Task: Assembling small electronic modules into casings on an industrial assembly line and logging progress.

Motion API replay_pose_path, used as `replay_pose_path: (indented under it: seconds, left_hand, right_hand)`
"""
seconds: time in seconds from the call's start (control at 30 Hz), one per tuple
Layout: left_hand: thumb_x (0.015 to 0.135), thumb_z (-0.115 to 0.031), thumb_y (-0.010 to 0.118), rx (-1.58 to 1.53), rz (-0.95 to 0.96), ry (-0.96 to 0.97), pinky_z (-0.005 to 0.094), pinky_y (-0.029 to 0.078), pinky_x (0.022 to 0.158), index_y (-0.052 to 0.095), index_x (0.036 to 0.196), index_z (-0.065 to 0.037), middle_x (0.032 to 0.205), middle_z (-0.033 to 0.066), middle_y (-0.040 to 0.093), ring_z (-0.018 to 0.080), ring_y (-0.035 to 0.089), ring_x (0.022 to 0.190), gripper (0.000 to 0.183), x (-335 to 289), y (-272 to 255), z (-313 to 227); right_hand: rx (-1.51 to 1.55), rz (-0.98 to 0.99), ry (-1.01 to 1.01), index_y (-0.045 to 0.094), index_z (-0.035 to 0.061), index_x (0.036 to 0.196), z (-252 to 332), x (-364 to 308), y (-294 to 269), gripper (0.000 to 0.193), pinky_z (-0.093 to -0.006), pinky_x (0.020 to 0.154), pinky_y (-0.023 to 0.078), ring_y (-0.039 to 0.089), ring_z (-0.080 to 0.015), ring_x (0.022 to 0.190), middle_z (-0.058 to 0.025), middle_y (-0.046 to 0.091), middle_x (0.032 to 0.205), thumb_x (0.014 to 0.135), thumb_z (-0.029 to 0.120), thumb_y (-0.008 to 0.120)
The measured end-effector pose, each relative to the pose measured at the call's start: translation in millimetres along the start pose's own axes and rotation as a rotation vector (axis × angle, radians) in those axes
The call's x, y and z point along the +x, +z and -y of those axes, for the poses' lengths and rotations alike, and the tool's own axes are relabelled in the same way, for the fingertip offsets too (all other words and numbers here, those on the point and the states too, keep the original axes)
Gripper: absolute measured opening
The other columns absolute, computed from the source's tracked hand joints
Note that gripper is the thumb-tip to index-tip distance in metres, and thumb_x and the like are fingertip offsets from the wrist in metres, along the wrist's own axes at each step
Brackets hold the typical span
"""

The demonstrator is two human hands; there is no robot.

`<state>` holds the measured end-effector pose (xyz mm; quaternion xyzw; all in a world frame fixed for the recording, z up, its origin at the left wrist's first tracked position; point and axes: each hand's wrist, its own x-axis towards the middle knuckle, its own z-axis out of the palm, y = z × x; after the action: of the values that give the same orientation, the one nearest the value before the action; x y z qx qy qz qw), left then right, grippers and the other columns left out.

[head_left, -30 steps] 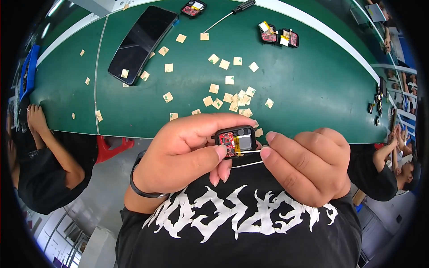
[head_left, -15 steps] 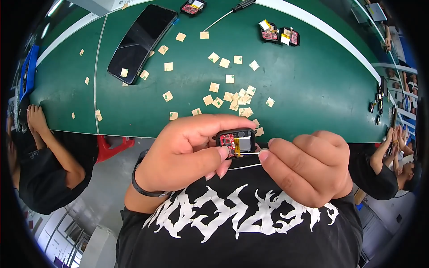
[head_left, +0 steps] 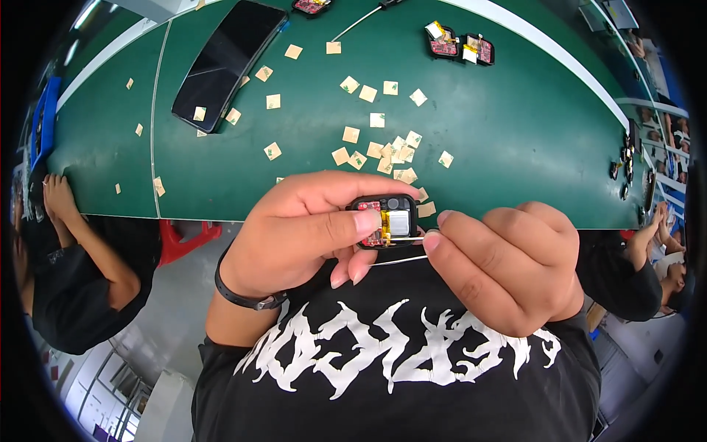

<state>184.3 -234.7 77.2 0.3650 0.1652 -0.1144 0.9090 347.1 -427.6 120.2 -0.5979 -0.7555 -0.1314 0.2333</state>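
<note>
My left hand (head_left: 294, 230) grips a small black device case (head_left: 361, 242) by its edges, its open side facing up. Inside it are a red circuit board (head_left: 373, 205) and a silver battery (head_left: 399, 222) with yellow tape (head_left: 385, 228). My left thumb presses on the board, covering part of it. Between thumb and forefinger, my right hand (head_left: 508, 265) pinches a thin pale rod (head_left: 406, 239). The rod's tip reaches the case's near edge, by the lower end of the yellow tape. The rod's other end is hidden in my right hand.
Many square cream stickers (head_left: 385, 151) are scattered over the green table (head_left: 501, 147). A large black phone-like slab (head_left: 228, 66) lies at the far left. Beyond are a screwdriver (head_left: 361, 22) and opened device cases (head_left: 479, 50). Other people's hands (head_left: 62, 199) rest at the left edge.
Both hands and the case have shifted slightly away from my body. My left thumb has slid up, further onto the circuit board. The rod stays at the case's near edge.
</note>
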Motion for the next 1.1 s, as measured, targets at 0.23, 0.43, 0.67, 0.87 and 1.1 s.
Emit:
replay_pose_path:
  seconds: [0.23, 0.43, 0.67, 0.87, 1.1]
  left_hand:
    - [0.103, -0.008, 0.051, -0.067, 0.018, -0.031, 0.0217, 0.048, 0.046, 0.049, 0.138, 0.019, 0.095, 0.0203, 0.068, 0.0132, 0.063, 0.059, 0.045, 0, -1, 0]
    - [0.102, -0.005, 0.049, 0.022, 0.020, -0.044, 0.0219, 0.049, 0.047, 0.051, 0.137, 0.018, 0.100, 0.0219, 0.069, 0.0125, 0.063, 0.060, 0.042, 0, -4, 1]
    - [0.102, -0.005, 0.051, 0.089, -0.030, 0.037, 0.0203, 0.047, 0.048, 0.054, 0.136, 0.016, 0.105, 0.0203, 0.072, 0.0092, 0.061, 0.059, 0.040, 0, -3, 8]
    - [0.100, -0.004, 0.051, 0.137, -0.058, 0.016, 0.0189, 0.045, 0.047, 0.053, 0.137, 0.016, 0.108, 0.0201, 0.073, 0.0077, 0.059, 0.058, 0.042, -3, -1, -1]
    - [0.100, -0.004, 0.051, 0.117, -0.069, 0.035, 0.0182, 0.043, 0.046, 0.053, 0.137, 0.015, 0.110, 0.0206, 0.073, 0.0077, 0.059, 0.058, 0.042, -4, -2, 1]
  right_hand:
    - [-0.001, -0.007, 0.001, 0.073, 0.0034, 0.084, 2, -2, 1, 0.017, -0.0239, 0.047, 0.030, 0.053, -0.0117, 0.063, -0.0056, 0.069, 0.084, 0.067, 0.007, 0.074]
    - [0.025, 0.032, -0.029, 0.073, 0.0027, 0.086, 2, -5, 1, 0.021, -0.0234, 0.048, 0.032, 0.054, -0.0115, 0.067, -0.0059, 0.069, 0.086, 0.065, 0.008, 0.072]
    - [0.033, 0.051, -0.031, 0.073, 0.0026, 0.089, -1, -7, 8, 0.023, -0.0223, 0.047, 0.034, 0.055, -0.0116, 0.066, -0.0061, 0.069, 0.088, 0.067, 0.009, 0.071]
    - [-0.028, 0.018, -0.014, 0.074, 0.0024, 0.090, 2, -5, 10, 0.024, -0.0225, 0.047, 0.034, 0.055, -0.0113, 0.064, -0.0066, 0.070, 0.088, 0.067, 0.009, 0.072]
    - [-0.014, 0.009, -0.011, 0.074, 0.0034, 0.089, 2, -3, 11, 0.023, -0.0229, 0.047, 0.032, 0.054, -0.0103, 0.063, -0.0057, 0.070, 0.087, 0.067, 0.009, 0.072]
